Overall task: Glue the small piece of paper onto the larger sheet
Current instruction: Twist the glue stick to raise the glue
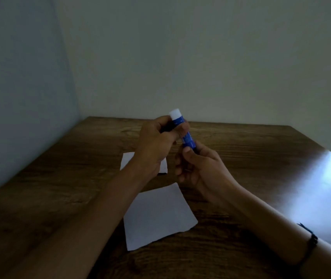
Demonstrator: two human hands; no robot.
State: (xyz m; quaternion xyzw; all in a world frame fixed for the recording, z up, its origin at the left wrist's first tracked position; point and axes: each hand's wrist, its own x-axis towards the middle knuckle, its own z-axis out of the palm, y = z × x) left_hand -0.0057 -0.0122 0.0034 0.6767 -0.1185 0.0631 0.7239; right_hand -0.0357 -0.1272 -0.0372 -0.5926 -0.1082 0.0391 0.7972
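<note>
A blue glue stick (187,138) with a white end (175,113) is held up above the table between both hands. My left hand (156,143) grips its upper part near the white end. My right hand (197,168) grips its lower end. The larger white sheet (158,216) lies flat on the wooden table (241,168), near me and below my hands. The small white piece of paper (127,160) lies farther away, partly hidden behind my left hand and wrist. Whether the white end is a cap or bare glue I cannot tell.
The table sits in a corner, with a wall along its left side and another along its far edge. Bright light reflects off the tabletop at the right (326,178). A dark band (309,244) circles my right forearm.
</note>
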